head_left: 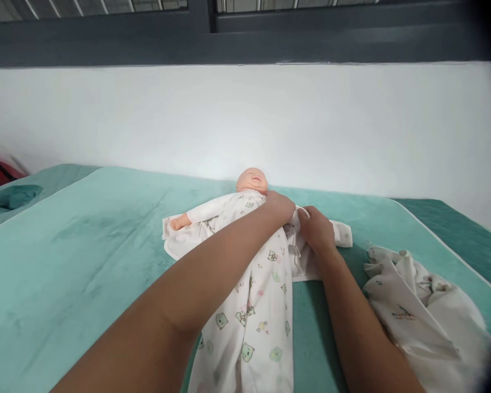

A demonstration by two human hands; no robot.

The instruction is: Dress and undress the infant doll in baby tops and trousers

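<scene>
Even, fairly bright light falls on the left hand [280, 208] and right hand [317, 230]; where it comes from cannot be told. Beyond them the white wall [188, 120] glows brightest, without hard glare. Nearer than the right hand, a soft shadow dims the green sheet [317, 335] beside its forearm [354, 311]. Far to that hand's right, the corners blacken and the cloth bundle [421, 316] blurs at its outer edge.

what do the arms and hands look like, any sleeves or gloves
The left hand and right hand are ungloved. The left forearm and right forearm are bare, tapering toward the wrists, with no sleeve, watch or bracelet visible. Both hands are partly hidden, so rings are unclear.
</scene>
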